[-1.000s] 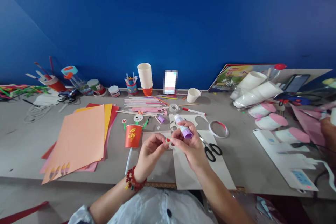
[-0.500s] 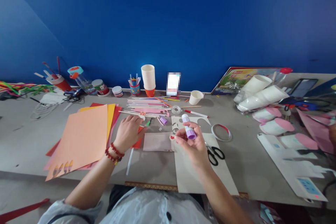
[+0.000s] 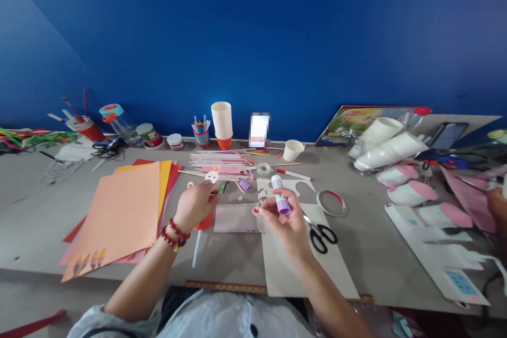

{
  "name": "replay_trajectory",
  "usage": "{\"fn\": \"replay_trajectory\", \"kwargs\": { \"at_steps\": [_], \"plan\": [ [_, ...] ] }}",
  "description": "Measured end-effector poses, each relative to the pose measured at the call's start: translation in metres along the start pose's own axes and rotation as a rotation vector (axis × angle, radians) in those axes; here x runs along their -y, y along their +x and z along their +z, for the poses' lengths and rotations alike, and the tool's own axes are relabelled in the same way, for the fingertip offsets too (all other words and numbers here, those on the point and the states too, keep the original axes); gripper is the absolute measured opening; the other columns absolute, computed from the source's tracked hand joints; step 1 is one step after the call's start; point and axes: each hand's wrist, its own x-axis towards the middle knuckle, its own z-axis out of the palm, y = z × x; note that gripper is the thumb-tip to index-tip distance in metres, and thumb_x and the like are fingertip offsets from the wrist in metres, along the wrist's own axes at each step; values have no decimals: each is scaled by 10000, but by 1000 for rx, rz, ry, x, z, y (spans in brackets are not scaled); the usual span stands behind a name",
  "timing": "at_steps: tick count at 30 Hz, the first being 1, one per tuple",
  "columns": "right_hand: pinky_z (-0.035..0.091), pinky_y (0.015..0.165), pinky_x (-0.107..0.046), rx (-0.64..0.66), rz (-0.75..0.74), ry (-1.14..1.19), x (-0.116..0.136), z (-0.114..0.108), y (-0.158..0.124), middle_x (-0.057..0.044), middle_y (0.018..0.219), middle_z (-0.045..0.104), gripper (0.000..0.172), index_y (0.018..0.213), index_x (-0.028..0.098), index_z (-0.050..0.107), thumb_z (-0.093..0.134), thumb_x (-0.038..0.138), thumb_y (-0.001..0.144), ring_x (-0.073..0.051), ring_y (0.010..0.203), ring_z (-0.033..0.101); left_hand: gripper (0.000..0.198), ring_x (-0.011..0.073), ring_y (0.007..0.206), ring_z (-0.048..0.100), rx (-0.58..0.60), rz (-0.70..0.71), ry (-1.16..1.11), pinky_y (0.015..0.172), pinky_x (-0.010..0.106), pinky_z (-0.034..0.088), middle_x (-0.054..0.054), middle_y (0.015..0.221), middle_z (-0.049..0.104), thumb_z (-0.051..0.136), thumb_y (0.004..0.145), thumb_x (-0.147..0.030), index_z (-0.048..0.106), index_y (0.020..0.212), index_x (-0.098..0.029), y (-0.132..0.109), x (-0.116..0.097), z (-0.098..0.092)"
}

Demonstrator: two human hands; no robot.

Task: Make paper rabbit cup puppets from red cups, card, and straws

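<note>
My left hand [image 3: 195,204], with a red bead bracelet, is closed with curled fingers at the lower edge of a white paper rabbit face [image 3: 212,175]. Below the palm lies an orange paper piece [image 3: 204,221], partly hidden, with a pale straw [image 3: 196,248] sticking out from it. An uncapped glue stick [image 3: 279,194] with a purple base is held in my right hand [image 3: 288,222]. The same hand's fingertips pinch a small round white paper piece [image 3: 256,211] with a red mark. Another such round piece [image 3: 190,185] lies beyond my left hand.
Black-handled scissors [image 3: 322,236] lie on white card [image 3: 301,274]. The purple glue cap [image 3: 244,186], tape roll [image 3: 263,169] and several straws [image 3: 222,159] lie beyond the hands. Coloured paper sheets [image 3: 127,211] are at left, a power strip [image 3: 431,259] at right. Another person's hand [image 3: 498,206] shows far right.
My left fingers have curled in and drawn back, uncovering the rabbit face and a round paper piece. My right hand keeps the glue stick and small round piece. The view has shifted slightly.
</note>
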Motion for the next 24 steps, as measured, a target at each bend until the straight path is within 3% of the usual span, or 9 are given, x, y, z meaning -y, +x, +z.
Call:
{"fn": "replay_trajectory", "kwargs": {
  "at_steps": [6, 10, 15, 24],
  "plan": [
    [536, 716, -287, -10, -54, 20, 11, 7, -2, 34, 860, 660, 389, 1129, 305, 500, 735, 215, 832, -135, 779, 629, 182, 154, 769, 626, -159, 121, -321, 680, 257, 436, 30, 1021, 677, 544, 938, -371, 649, 924, -223, -25, -24, -20],
    [553, 754, -322, 19, -60, 68, 20, 12, 0, 36, 858, 660, 409, 1122, 310, 494, 745, 200, 817, -138, 773, 622, 145, 106, 607, 511, -123, 173, -515, 599, 232, 404, 9, 930, 657, 605, 910, -347, 640, 958, -215, -28, -37, -21],
    [563, 774, -352, 38, -73, 103, 24, 17, 3, 41, 841, 653, 425, 1134, 307, 483, 743, 198, 816, -136, 762, 613, 151, 116, 570, 449, -77, 123, -512, 559, 228, 330, -46, 626, 517, 626, 892, -342, 682, 953, -215, -28, -51, -13],
    [554, 712, -305, -36, -23, 98, 20, 18, 6, 51, 818, 661, 438, 1122, 306, 490, 770, 239, 792, -137, 755, 641, 161, 112, 550, 435, -15, 89, -603, 545, 226, 302, -49, 594, 512, 654, 864, -352, 677, 905, -198, -26, -71, -5]
  ]
}}
